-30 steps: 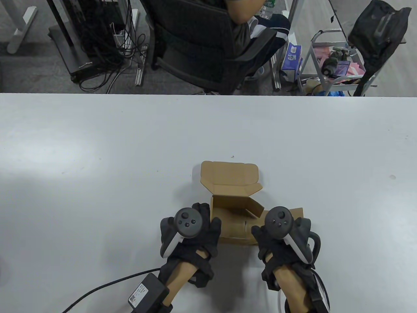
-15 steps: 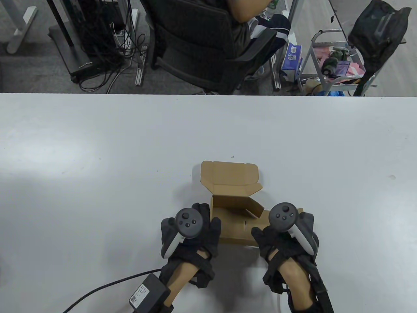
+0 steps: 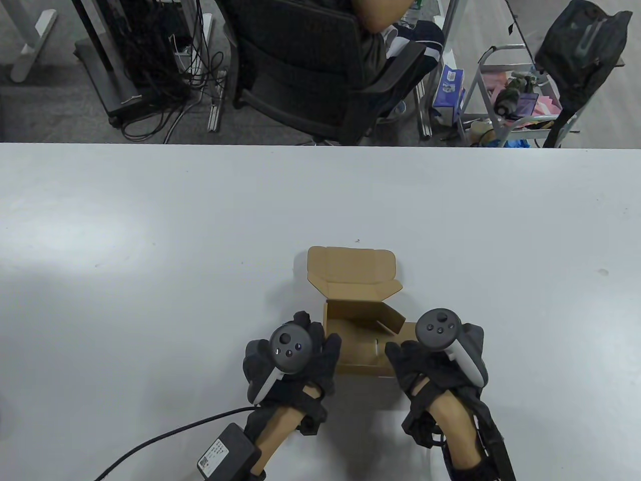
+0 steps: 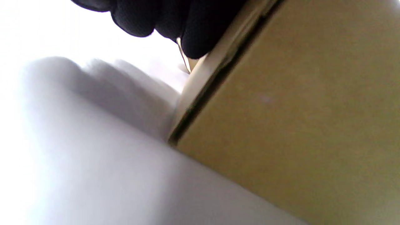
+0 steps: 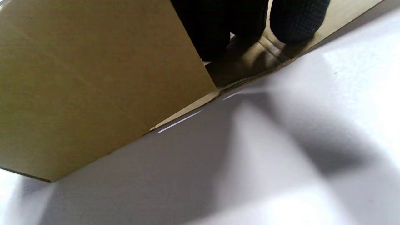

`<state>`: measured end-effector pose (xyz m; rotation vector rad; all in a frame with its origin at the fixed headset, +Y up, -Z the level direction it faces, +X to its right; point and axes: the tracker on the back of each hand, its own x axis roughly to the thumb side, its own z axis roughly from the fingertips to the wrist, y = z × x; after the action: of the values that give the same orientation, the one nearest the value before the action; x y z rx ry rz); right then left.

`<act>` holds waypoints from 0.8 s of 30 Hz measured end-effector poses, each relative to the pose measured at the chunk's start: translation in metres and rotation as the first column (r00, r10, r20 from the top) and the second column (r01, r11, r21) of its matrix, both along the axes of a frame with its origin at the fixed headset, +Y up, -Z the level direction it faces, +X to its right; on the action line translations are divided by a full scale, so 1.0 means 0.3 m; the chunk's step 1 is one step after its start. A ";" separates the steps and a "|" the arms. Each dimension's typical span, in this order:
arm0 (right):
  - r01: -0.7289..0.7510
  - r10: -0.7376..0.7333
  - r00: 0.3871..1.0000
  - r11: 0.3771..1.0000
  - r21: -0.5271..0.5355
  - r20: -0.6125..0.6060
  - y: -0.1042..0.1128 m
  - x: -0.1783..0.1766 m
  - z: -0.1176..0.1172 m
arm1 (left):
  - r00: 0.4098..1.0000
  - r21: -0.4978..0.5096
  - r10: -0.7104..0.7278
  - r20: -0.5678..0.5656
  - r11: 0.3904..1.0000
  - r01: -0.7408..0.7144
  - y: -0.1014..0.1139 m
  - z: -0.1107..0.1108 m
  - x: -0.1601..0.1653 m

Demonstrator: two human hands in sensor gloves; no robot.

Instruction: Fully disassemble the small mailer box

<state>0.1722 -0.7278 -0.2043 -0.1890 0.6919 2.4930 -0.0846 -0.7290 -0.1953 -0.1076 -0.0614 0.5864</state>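
The right hand (image 3: 440, 358) has slid inward, pressing down the right flap of the small brown cardboard mailer box (image 3: 358, 325) while the left hand (image 3: 290, 358) grips the box's left wall to steady it.

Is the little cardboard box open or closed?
Open. The mailer box has its lid flipped back on the table, so you see inside it.

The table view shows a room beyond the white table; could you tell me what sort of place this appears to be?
Probably an office or lab workspace: an office chair with someone seated, a tangle of cables around desk legs, and a metal cart of supplies stand beyond the white table.
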 end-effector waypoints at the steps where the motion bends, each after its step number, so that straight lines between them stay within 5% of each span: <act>1: 0.002 -0.002 1.000 1.000 -0.001 0.001 0.000 0.001 0.000 | 1.000 0.004 0.001 0.002 1.000 -0.001 0.001 -0.001 0.001; 24: 0.133 -0.131 0.991 0.990 -0.044 0.039 -0.003 0.045 -0.003 | 0.968 -0.160 0.248 0.031 0.957 -0.241 -0.030 -0.020 -0.055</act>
<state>0.1856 -0.7288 -0.2051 -0.1985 0.7245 2.3431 -0.1012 -0.7381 -0.2011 -0.2687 -0.0789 0.8363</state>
